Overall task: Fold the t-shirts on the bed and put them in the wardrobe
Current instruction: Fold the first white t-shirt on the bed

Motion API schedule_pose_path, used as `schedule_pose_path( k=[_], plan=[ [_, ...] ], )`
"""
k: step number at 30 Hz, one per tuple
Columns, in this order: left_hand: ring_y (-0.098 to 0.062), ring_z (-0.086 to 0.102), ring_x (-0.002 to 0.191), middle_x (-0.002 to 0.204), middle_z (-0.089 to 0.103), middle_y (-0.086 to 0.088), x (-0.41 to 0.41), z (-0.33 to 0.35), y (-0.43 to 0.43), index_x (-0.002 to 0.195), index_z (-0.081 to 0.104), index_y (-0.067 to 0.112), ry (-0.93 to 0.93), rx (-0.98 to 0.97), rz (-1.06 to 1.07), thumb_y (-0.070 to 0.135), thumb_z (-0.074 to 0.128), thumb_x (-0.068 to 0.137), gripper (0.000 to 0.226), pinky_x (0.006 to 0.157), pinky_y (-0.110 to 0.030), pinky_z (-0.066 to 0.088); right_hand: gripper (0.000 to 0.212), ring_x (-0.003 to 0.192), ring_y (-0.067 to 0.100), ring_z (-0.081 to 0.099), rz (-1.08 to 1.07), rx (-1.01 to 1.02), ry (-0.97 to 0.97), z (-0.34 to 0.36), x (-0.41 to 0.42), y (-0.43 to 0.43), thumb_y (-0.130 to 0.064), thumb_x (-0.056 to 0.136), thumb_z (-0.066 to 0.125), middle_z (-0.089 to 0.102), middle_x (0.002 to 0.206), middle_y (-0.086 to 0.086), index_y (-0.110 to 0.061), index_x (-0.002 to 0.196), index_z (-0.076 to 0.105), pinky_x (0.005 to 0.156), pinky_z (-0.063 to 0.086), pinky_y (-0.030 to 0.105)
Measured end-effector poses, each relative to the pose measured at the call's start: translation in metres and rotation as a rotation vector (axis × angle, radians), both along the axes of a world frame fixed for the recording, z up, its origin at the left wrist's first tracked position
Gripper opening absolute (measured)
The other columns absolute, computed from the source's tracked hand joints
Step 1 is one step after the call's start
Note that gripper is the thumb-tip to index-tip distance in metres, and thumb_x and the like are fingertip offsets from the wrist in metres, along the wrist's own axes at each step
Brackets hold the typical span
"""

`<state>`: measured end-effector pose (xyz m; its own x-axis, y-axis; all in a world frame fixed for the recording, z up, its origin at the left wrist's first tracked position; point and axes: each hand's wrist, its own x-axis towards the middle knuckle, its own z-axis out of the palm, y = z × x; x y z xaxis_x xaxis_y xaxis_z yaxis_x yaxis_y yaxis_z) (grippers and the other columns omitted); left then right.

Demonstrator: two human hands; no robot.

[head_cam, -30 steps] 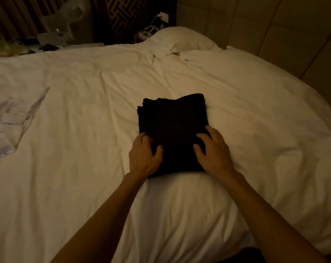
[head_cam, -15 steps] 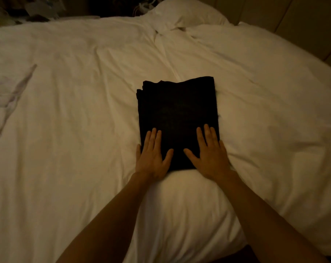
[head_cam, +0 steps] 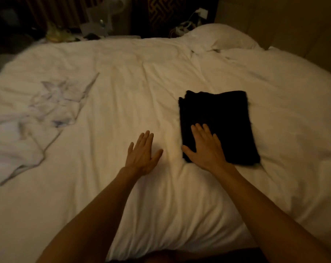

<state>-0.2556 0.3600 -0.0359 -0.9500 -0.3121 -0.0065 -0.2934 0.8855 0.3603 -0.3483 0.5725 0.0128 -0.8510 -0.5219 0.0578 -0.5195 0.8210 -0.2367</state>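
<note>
- The fingers (head_cam: 200, 130) of the right hand (head_cam: 206, 150) are stretched out straight and laid flat on a black fabric t-shirt (head_cam: 221, 118) that is folded into a neat rectangle; nothing is gripped.
- The fingers (head_cam: 146, 137) of the left hand (head_cam: 142, 154) are likewise spread and relaxed, and are held on or just over the white duvet-covered bed (head_cam: 142, 82), just beside the black t-shirt's left edge; whether the duvet is touched cannot be told.
- The black t-shirt is placed right of the bed's middle, nearer the near edge than the far one; a white pillow (head_cam: 221, 37) is seen at the far right corner.
- A crumpled white t-shirt (head_cam: 37, 118) with pale markings is spread by the bed's left edge, well apart from the black one, and is judged unfolded.
- One fold is judged finished; the white garment is left to be folded, and both are left to be carried to the wardrobe, which is not shown.
</note>
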Motion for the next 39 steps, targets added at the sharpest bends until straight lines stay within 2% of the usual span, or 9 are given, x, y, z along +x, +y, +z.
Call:
schedule_pose_path(
  k=[6, 15, 21, 26, 29, 31, 33, 36, 39],
  plan=[
    [-0.015, -0.003, 0.154, 0.168, -0.002, 0.002, 0.096, -0.005, -0.115, 0.159, 0.007, 0.02, -0.046, -0.038, 0.225, 0.053, 0.034, 0.102, 0.072, 0.123, -0.048, 0.005, 0.081, 0.153, 0.016, -0.005, 0.285, -0.044, -0.115, -0.018, 0.072, -0.128, -0.06, 0.098, 0.041, 0.003, 0.167, -0.003, -0.021, 0.159, 0.006, 0.123, 0.004, 0.043],
    [-0.02, 0.003, 0.153, 0.167, 0.003, -0.002, 0.233, -0.03, -0.278, 0.159, 0.013, 0.017, -0.082, -0.106, 0.539, 0.048, 0.043, 0.1, 0.072, 0.123, -0.051, 0.011, 0.076, 0.153, 0.016, -0.006, 0.624, 0.054, -0.175, -0.059, 0.156, -0.313, -0.053, 0.1, 0.042, 0.001, 0.167, -0.005, -0.022, 0.159, 0.005, 0.122, 0.004, 0.043],
    [-0.017, 0.0, 0.154, 0.168, 0.0, -0.001, 0.279, -0.045, -0.365, 0.159, 0.012, 0.018, -0.083, -0.144, 0.645, 0.057, 0.035, 0.099, 0.075, 0.122, -0.05, 0.006, 0.069, 0.153, 0.017, 0.0, 0.689, 0.013, -0.197, -0.083, 0.186, -0.409, -0.047, 0.101, 0.043, 0.009, 0.167, -0.004, -0.022, 0.158, 0.013, 0.122, 0.008, 0.04],
    [-0.02, 0.006, 0.153, 0.167, 0.007, -0.001, 0.276, -0.052, -0.41, 0.158, 0.017, 0.018, 0.029, -0.132, 0.693, 0.046, 0.028, 0.104, 0.062, 0.121, -0.051, 0.013, 0.064, 0.152, 0.021, 0.007, 0.706, 0.012, -0.137, -0.098, 0.187, -0.482, -0.046, 0.101, 0.042, 0.019, 0.165, -0.003, -0.022, 0.157, 0.021, 0.12, 0.014, 0.044],
    [-0.026, 0.022, 0.15, 0.164, 0.021, -0.008, 0.273, -0.068, -0.417, 0.155, 0.028, 0.014, 0.013, -0.087, 0.696, 0.051, 0.025, 0.095, 0.071, 0.115, -0.048, 0.031, 0.039, 0.14, 0.025, 0.039, 0.709, 0.014, -0.015, -0.115, 0.181, -0.503, -0.039, 0.099, 0.051, 0.055, 0.14, -0.001, -0.026, 0.135, 0.054, 0.111, 0.031, 0.047],
    [-0.028, 0.03, 0.147, 0.161, 0.03, -0.01, 0.273, -0.078, -0.417, 0.151, 0.038, 0.013, 0.016, -0.077, 0.691, 0.051, 0.024, 0.092, 0.071, 0.109, -0.047, 0.039, 0.017, 0.098, 0.028, 0.068, 0.688, -0.106, 0.156, -0.118, 0.179, -0.504, -0.032, 0.084, 0.073, 0.072, 0.095, 0.005, -0.023, 0.099, 0.074, 0.082, 0.053, 0.039],
    [-0.027, 0.033, 0.145, 0.16, 0.031, -0.007, 0.272, -0.077, -0.417, 0.149, 0.039, 0.017, -0.014, -0.044, 0.699, 0.041, 0.035, 0.098, 0.057, 0.106, -0.047, 0.041, 0.011, 0.071, 0.029, 0.068, 0.708, -0.091, 0.253, -0.122, 0.175, -0.498, -0.031, 0.076, 0.079, 0.067, 0.074, 0.005, -0.022, 0.08, 0.075, 0.062, 0.052, 0.032],
    [-0.029, 0.043, 0.137, 0.158, 0.035, -0.007, 0.275, -0.071, -0.409, 0.148, 0.042, 0.017, -0.066, 0.01, 0.68, 0.029, 0.043, 0.099, 0.05, 0.104, -0.045, 0.042, 0.02, 0.092, 0.032, 0.067, 0.713, 0.041, 0.12, -0.11, 0.177, -0.483, -0.034, 0.094, 0.059, 0.07, 0.099, 0.01, -0.022, 0.1, 0.074, 0.078, 0.051, 0.037],
    [-0.033, 0.055, 0.124, 0.146, 0.049, -0.01, 0.286, -0.063, -0.384, 0.136, 0.054, 0.017, -0.118, 0.011, 0.626, 0.033, 0.038, 0.094, 0.047, 0.098, -0.044, 0.046, 0.027, 0.105, 0.029, 0.063, 0.737, 0.125, 0.112, -0.105, 0.184, -0.455, -0.034, 0.099, 0.048, 0.068, 0.111, 0.007, -0.023, 0.11, 0.069, 0.087, 0.046, 0.036]
  ],
)
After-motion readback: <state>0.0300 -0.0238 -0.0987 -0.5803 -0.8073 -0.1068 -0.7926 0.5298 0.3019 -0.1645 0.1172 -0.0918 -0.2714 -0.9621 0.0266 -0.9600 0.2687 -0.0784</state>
